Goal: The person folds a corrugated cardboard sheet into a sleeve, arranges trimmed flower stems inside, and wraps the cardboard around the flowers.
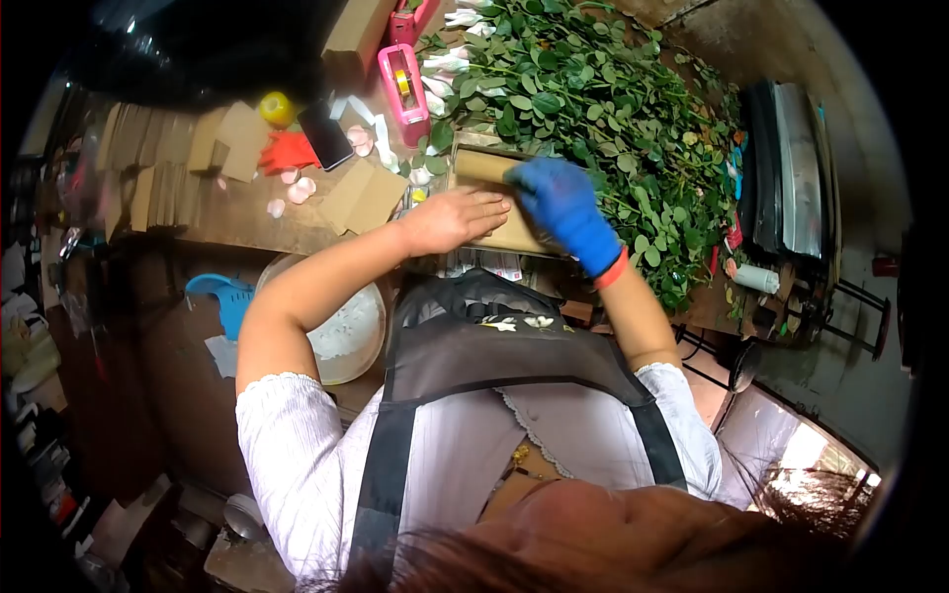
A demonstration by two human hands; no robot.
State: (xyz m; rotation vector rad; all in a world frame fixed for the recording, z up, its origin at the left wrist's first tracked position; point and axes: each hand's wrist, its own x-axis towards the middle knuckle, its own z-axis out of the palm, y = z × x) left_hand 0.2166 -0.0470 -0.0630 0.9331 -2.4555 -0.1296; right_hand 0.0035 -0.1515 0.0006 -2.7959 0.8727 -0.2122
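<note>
My bare left hand (457, 219) lies over a piece of brown cardboard (524, 235) at the front edge of the table, its fingers stretched out and pressed on it. My right hand (561, 201), in a blue glove with a red cuff, has its fingers curled at the upper right part of the cardboard, by a folded-up edge. Its fingertips are partly hidden. The cardboard sits in a shallow frame or tray (456, 170). Just beyond my hands lies a large heap of leafy green rose stems (593, 109), with pale pink and white blooms (447, 61) at its left.
A pink tape dispenser (415, 124) stands beyond my hands. To the left are a phone (325, 138), a red cloth or glove (287, 151), a yellow tape roll (277, 109), loose petals and stacked cardboard pieces (148, 138). A white bucket (368, 336) stands below the table edge.
</note>
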